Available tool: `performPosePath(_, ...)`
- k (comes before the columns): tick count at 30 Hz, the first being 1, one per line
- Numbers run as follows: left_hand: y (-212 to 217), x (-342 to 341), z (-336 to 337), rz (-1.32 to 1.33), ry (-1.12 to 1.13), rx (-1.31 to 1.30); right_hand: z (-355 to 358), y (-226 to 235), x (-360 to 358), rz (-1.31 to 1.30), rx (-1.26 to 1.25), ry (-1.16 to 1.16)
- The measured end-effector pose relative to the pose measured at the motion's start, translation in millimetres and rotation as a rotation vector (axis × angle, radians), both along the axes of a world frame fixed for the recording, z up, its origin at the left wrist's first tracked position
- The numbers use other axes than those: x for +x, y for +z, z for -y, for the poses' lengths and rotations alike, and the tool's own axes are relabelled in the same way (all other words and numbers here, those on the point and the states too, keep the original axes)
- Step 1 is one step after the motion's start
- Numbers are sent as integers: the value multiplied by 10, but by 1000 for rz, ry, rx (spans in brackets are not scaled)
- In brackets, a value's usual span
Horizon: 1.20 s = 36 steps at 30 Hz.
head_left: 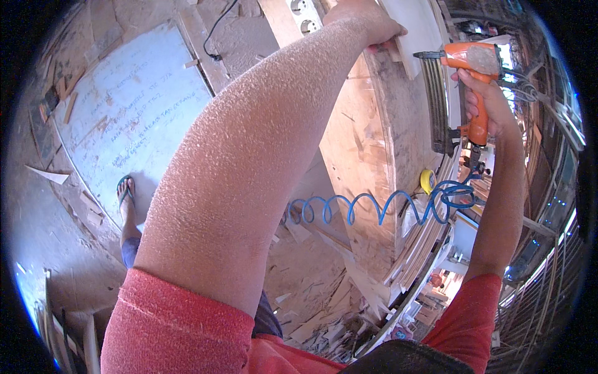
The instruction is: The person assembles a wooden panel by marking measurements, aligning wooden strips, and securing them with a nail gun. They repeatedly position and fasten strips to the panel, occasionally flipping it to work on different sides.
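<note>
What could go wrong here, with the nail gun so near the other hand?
1. The left hand presses the white board close to the nose of the orange nail gun held by the right hand; a stray nail might hit the fingers.
2. The blue coiled hose hangs across the work and could snag.
3. Wood scraps cover the floor near the sandalled foot; slipping seems possible.

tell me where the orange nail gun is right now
In the head view it is at upper right, gripped in the right hand: the orange nail gun points at the white board beside the left hand.
</note>
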<state>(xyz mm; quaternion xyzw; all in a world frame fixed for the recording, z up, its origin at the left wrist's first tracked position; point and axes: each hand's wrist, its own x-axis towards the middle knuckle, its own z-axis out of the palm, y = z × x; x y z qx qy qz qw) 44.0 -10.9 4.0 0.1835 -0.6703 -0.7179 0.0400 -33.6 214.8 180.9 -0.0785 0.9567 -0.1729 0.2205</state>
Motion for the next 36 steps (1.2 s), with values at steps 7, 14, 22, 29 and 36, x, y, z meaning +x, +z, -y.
performPosePath(7,6,-41,0,32,-89,-18,25,-58,41,-74,-56,-42)
performPosePath(14,0,116,-80,82,12,-284,-9,-191,221,-108,-71,-107)
performPosePath(22,-1649,3768,1658,321,38,-653,-435,-114,1789,219,-603,-490)
performPosePath(29,-1509,7801,4070,1288,-137,-1268,-493,-96,3800,215,-743,-997)
performPosePath(36,-1274,6358,4782,1021,146,-1118,-3,22,4023,248,-897,-1094)
